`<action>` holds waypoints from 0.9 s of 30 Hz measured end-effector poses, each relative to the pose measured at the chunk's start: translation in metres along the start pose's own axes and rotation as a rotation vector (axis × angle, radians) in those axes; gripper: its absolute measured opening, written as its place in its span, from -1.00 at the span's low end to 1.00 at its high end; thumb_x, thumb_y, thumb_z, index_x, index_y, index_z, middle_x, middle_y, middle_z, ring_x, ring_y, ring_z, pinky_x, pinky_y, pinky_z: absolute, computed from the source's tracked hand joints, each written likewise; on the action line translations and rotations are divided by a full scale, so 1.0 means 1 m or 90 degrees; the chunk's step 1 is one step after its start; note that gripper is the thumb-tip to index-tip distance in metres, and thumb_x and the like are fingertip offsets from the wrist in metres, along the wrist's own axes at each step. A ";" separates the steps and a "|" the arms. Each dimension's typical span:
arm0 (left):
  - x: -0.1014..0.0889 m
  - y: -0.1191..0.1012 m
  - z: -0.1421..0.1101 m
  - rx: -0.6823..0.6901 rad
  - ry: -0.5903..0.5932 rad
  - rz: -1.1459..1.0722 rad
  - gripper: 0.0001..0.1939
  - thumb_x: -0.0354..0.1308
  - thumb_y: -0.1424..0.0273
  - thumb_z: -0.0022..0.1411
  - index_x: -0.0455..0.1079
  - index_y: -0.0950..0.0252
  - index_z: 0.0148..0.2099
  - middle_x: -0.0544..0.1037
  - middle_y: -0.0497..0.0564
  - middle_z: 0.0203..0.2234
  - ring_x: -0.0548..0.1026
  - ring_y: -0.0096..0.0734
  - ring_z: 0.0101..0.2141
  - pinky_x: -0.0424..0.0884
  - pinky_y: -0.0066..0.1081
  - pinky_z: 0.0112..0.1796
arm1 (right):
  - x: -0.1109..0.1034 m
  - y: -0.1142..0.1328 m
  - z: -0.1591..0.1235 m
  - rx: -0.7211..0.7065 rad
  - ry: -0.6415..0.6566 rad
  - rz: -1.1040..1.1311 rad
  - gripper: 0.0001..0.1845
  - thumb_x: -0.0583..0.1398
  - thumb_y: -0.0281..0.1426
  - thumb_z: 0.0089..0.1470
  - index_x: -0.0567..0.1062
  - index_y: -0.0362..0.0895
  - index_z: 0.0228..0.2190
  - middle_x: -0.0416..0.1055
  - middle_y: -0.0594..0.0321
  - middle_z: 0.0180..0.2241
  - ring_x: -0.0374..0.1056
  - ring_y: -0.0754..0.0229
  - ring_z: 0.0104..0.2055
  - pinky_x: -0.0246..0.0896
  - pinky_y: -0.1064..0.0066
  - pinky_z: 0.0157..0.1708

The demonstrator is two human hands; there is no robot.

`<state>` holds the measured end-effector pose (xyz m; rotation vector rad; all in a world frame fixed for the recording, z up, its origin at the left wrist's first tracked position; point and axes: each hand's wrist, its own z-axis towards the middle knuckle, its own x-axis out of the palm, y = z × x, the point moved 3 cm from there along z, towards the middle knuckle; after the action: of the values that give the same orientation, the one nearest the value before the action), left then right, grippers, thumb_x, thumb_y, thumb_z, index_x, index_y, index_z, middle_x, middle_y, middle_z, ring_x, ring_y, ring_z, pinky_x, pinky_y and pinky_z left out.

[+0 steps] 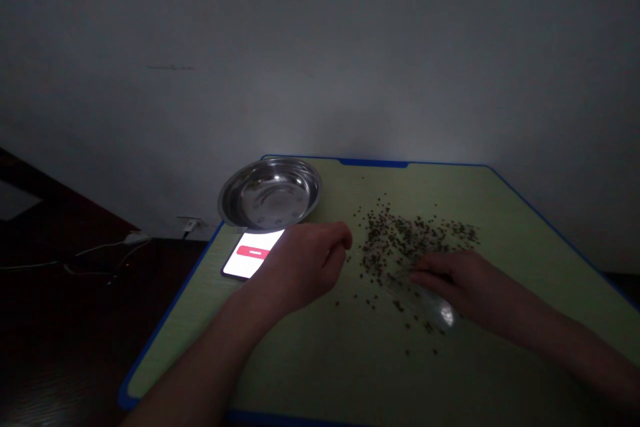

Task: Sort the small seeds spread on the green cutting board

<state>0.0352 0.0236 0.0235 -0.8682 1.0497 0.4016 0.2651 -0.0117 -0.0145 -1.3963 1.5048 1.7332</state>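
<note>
At the near side, the green desk (300,367) with its blue edging is carrying a few stray dark pieces, small and roundish. Just beyond them, a clear plastic bag (431,305) is lying crumpled and catching the light. The right hand (460,280) is reaching in from the right, its grip apparently clamped on the bag's upper edge between thumb and fingers, probably because such limp film would slide or fold if left loose. Whether specks at the bag are sitting inside it or showing through from underneath, I cannot tell.

The left hand (316,259) is hovering or resting left of the scatter, its fingers curling in toward the thumb; I cannot tell whether its grip is meeting or pinching anything. The left forearm (240,333) is covering part of a lit phone (249,263), which is lying toward the left edge, perhaps to stay out of the way.

The main spread of dark pieces (395,237) is lying thinly beyond the right hand, likely so that single ones are standing out. Farther left, a wide steel bowl (277,197) is standing upright, its inside showing shiny metal, reflections and pale rounded marks. Behind everything, a grey wall (350,80) is rising.
</note>
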 end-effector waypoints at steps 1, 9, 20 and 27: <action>0.000 0.000 0.000 0.001 0.000 0.000 -0.78 -0.09 0.50 0.17 0.40 0.27 -0.30 0.51 -0.06 -0.49 0.42 -0.46 -0.48 0.21 -0.45 -0.44 | 0.000 0.000 0.001 0.003 -0.011 0.000 -0.66 0.02 -0.22 0.20 0.48 -0.07 -0.48 0.47 0.28 -0.51 0.36 0.20 -0.47 0.15 0.35 -0.46; 0.000 -0.001 0.001 0.004 0.007 0.005 -0.76 -0.09 0.50 0.17 0.41 0.27 -0.29 0.52 -0.04 -0.48 0.43 -0.45 -0.47 0.23 -0.45 -0.44 | -0.001 0.000 0.002 0.010 -0.037 0.003 -0.67 0.03 -0.24 0.19 0.49 -0.07 -0.47 0.48 0.26 -0.51 0.36 0.21 -0.49 0.15 0.35 -0.48; 0.000 -0.002 0.000 0.008 0.011 0.004 -0.78 -0.08 0.50 0.17 0.40 0.28 -0.30 0.51 -0.05 -0.49 0.43 -0.46 -0.47 0.23 -0.45 -0.44 | 0.001 -0.001 0.005 0.045 -0.045 -0.035 -0.64 -0.01 -0.22 0.20 0.51 -0.09 -0.43 0.49 0.21 -0.50 0.36 0.17 -0.49 0.17 0.32 -0.45; 0.000 -0.002 0.000 0.008 0.005 0.009 -0.77 -0.08 0.50 0.17 0.41 0.27 -0.29 0.52 -0.05 -0.48 0.44 -0.45 -0.47 0.25 -0.44 -0.43 | 0.000 -0.002 0.008 0.039 -0.063 -0.039 -0.65 -0.01 -0.24 0.21 0.49 -0.08 -0.43 0.50 0.22 -0.48 0.39 0.17 -0.47 0.17 0.34 -0.45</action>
<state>0.0366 0.0226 0.0247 -0.8526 1.0659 0.4041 0.2640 -0.0039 -0.0163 -1.2939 1.4350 1.6788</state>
